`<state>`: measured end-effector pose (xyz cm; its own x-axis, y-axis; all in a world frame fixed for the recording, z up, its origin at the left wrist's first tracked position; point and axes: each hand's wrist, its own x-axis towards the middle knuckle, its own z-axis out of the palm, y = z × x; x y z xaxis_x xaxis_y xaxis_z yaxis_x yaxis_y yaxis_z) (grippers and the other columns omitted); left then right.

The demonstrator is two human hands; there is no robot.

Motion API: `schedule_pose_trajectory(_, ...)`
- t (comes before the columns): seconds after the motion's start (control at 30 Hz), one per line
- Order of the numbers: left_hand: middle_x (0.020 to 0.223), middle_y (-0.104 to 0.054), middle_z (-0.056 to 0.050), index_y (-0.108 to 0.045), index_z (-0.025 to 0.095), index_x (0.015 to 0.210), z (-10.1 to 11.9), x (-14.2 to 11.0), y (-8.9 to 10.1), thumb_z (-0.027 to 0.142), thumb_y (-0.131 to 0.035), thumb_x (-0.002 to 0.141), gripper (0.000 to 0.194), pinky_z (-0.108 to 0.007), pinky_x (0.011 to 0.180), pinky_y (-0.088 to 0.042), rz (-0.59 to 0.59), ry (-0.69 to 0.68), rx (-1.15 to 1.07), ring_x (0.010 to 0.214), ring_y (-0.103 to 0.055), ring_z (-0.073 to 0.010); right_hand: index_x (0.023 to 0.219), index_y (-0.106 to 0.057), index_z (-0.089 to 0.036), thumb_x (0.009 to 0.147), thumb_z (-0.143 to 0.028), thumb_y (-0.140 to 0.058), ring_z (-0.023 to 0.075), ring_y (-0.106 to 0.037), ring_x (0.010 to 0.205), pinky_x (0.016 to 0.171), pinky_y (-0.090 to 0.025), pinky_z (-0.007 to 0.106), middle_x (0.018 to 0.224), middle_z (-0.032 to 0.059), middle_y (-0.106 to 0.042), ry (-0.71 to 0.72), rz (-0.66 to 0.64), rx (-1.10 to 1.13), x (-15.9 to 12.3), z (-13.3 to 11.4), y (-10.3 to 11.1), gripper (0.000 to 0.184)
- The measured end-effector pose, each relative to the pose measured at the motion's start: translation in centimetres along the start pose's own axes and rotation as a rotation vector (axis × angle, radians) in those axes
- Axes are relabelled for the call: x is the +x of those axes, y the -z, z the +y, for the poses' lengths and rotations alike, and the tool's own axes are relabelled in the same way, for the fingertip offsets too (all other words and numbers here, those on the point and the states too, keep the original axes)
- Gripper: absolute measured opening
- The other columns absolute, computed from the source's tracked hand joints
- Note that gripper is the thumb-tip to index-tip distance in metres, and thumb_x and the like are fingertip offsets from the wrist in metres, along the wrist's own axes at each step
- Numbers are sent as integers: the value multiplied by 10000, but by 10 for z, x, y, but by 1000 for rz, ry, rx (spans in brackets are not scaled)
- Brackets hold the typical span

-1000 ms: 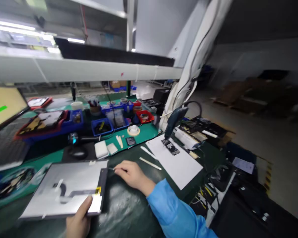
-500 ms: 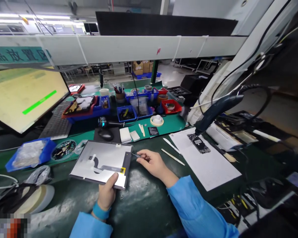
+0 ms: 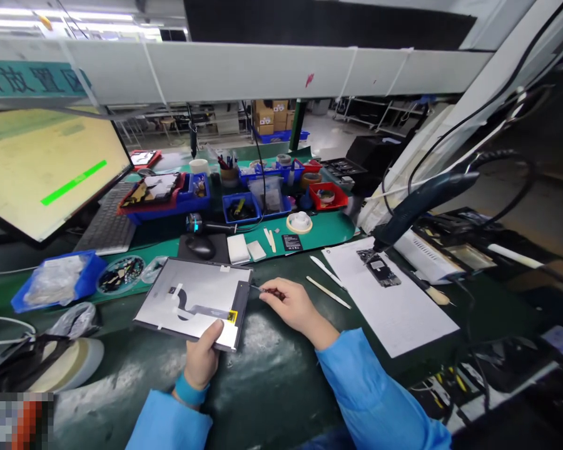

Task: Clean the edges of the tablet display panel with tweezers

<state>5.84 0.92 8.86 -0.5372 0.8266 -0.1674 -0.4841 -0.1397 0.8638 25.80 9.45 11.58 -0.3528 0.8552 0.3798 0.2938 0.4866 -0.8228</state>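
View now lower, LH on panel

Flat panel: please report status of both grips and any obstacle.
Left grip on flat panel, thumb on top. Right grip pinching slim tool by panel's right edge; contact unclear. Nothing seen between them.

Monitor, yellowish, with slanting green bar. Keyboard, grey, just beside it. Mouse, black, on dark pad. Blue tray holding clear packets, apparently plastic bags. Red bin, farther back. Cardboard boxes, stacked, background.
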Motion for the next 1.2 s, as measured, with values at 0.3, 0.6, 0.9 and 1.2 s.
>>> schedule_pose_trajectory(0.3,898,-746,-1,-693,180,1175,-1,1,0,315,-937,532,700,-269,840,-581,24,6,-16,822,-712,-185,1019,-740,-212,911,-406,-692,161,-666,688,637,-529,264,807,27,-725,-64,32,49,-1,-1,-1,227)
schedule_pose_trajectory(0.6,901,-739,3,-678,187,1175,1,0,1,311,-921,553,680,-279,856,-569,21,34,-7,830,-714,-189,1033,-746,-205,970,-374,-615,165,-666,708,676,-527,279,803,32,-722,-18,-7,25,0,-1,0,223)
schedule_pose_trajectory(0.9,862,-732,-1,-666,187,1152,1,0,0,377,-914,534,692,-308,892,-552,3,53,20,869,-708,-211,989,-761,-212,1002,-341,-564,184,-679,775,711,-529,299,848,55,-730,57,-18,-17,1,2,0,236)
schedule_pose_trajectory(1.2,880,-742,-32,-701,166,1000,-5,0,3,373,-902,547,537,-330,891,-566,-10,33,26,918,-717,-239,968,-757,-221,978,-324,-599,199,-691,794,726,-533,312,867,59,-735,59,-29,-6,-1,4,1,188)
